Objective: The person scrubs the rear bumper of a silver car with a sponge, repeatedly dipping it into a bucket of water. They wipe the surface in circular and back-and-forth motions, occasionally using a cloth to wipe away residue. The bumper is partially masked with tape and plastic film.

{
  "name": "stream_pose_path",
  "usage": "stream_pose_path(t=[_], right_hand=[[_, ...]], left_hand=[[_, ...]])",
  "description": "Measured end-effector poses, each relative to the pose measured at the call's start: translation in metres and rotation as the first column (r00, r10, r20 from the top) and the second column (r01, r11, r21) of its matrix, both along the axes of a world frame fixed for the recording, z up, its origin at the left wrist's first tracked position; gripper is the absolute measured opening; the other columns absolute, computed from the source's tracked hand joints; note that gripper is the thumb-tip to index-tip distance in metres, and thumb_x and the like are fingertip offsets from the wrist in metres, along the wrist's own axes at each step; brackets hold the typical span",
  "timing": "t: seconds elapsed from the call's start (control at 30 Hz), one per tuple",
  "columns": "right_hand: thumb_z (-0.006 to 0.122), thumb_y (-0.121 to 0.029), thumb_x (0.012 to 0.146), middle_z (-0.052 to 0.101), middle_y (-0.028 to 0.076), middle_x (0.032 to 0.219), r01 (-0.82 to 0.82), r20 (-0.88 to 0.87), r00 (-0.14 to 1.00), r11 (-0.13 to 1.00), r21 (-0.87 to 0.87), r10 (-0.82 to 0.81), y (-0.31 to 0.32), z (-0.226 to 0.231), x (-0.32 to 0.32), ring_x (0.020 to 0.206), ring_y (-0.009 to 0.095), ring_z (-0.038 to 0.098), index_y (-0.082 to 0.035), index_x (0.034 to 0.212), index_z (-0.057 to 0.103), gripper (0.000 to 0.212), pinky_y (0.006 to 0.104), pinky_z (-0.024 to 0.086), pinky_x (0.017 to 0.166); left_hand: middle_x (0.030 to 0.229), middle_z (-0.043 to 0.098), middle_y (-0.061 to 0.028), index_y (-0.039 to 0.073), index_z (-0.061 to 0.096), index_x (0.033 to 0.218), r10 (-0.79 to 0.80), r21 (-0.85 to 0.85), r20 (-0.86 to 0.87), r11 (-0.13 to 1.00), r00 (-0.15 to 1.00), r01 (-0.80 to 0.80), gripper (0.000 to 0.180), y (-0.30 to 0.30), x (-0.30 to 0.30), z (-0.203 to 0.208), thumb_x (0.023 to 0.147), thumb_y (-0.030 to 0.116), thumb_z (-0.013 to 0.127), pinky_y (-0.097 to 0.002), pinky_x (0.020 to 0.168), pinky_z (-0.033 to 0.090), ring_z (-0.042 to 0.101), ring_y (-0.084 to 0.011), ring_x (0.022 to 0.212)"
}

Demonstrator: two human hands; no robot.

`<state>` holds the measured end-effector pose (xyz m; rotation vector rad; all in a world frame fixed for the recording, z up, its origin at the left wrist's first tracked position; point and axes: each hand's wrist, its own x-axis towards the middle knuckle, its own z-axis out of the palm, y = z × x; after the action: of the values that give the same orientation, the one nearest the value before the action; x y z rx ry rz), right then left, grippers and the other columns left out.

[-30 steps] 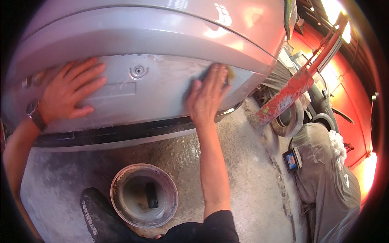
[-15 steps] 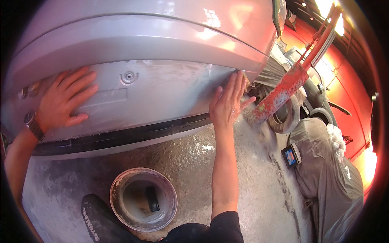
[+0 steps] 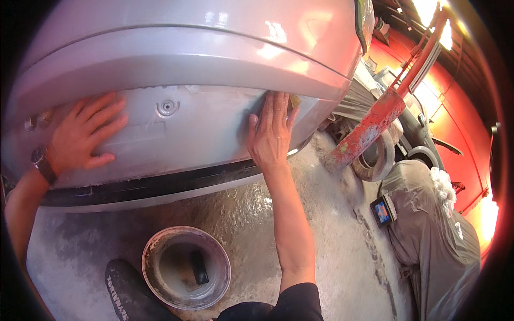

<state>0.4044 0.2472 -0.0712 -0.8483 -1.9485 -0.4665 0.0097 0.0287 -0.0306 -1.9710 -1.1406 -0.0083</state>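
Note:
A silver vehicle body panel [image 3: 198,123] with a whitish, wet-looking surface curves across the view. My left hand [image 3: 88,134], with a dark watch at the wrist, lies flat on its left part, fingers spread and holding nothing. Toward the panel's right end, my right hand [image 3: 273,128] presses down with its fingers together and the thumb apart. Under those fingers is a piece of sandpaper [image 3: 295,100], mostly hidden; only a yellowish-brown edge shows beside the fingertips. A round metal fitting [image 3: 167,108] sits in the panel between my hands.
A round bucket [image 3: 151,278] with cloudy water and a black block [image 3: 199,266] in it stands below the panel. My dark shoe [image 3: 126,289] is beside it. A red post [image 3: 369,125], a tyre [image 3: 381,163] and a covered object [image 3: 428,224] stand to the right.
My right hand has slid left along the panel with the sandpaper beneath it. My left hand stays in place. The view has shifted slightly.

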Motion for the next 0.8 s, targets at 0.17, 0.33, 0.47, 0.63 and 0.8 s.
stream_pose_path(t=[0.17,0.33,0.47,0.63,0.8], right_hand=[[0.055,-0.027,0.103,0.029,0.019,0.172,0.340,0.206,0.902,0.918,0.202,-0.379,0.020,0.003,0.059,0.161,0.029,0.026,0.002,0.157,0.044,0.062,0.0691,0.002,0.126],[0.055,-0.022,0.103,0.029,0.018,0.172,0.066,0.026,0.997,0.996,0.063,-0.068,0.009,-0.001,0.009,0.160,0.031,0.028,0.001,0.157,0.044,0.060,0.0653,0.005,0.127],[0.056,-0.022,0.102,0.029,0.015,0.173,0.285,0.215,0.921,0.938,0.197,-0.325,0.018,0.011,0.047,0.160,0.031,0.029,-0.002,0.159,0.044,0.061,0.0656,0.009,0.127],[0.055,-0.019,0.102,0.034,0.012,0.171,0.254,-0.010,0.967,0.954,0.161,-0.255,0.014,-0.001,0.027,0.159,0.029,0.031,-0.003,0.159,0.044,0.060,0.0667,0.008,0.126],[0.054,-0.017,0.102,0.033,0.015,0.171,0.295,0.253,0.897,0.916,0.272,-0.364,0.019,0.008,0.046,0.159,0.029,0.031,-0.001,0.156,0.046,0.057,0.0674,0.005,0.126]], left_hand=[[0.163,0.045,-0.0145,0.016,0.053,0.153,0.025,-0.061,0.068,0.998,0.997,-0.021,0.075,-0.004,0.006,0.001,0.086,0.045,0.071,-0.0616,0.121,0.031,0.039,-0.0376,0.153],[0.163,0.045,-0.0148,0.014,0.053,0.151,-0.041,-0.004,0.010,0.999,0.999,0.041,0.075,0.003,0.006,0.002,0.087,0.048,0.070,-0.0612,0.121,0.031,0.040,-0.0378,0.153],[0.163,0.045,-0.0151,0.013,0.053,0.151,0.001,-0.011,0.005,1.000,1.000,-0.001,0.074,-0.013,0.000,0.004,0.088,0.049,0.068,-0.0611,0.121,0.031,0.040,-0.0381,0.152],[0.165,0.043,-0.0128,0.018,0.049,0.156,-0.029,0.015,-0.049,0.999,0.998,0.029,0.069,0.010,0.003,0.002,0.099,0.058,0.056,-0.0592,0.125,0.027,0.038,-0.0383,0.154],[0.165,0.044,-0.0134,0.017,0.051,0.155,0.008,0.021,-0.054,1.000,0.999,-0.007,0.070,-0.005,-0.002,0.004,0.096,0.055,0.060,-0.0601,0.124,0.028,0.038,-0.0388,0.153]])
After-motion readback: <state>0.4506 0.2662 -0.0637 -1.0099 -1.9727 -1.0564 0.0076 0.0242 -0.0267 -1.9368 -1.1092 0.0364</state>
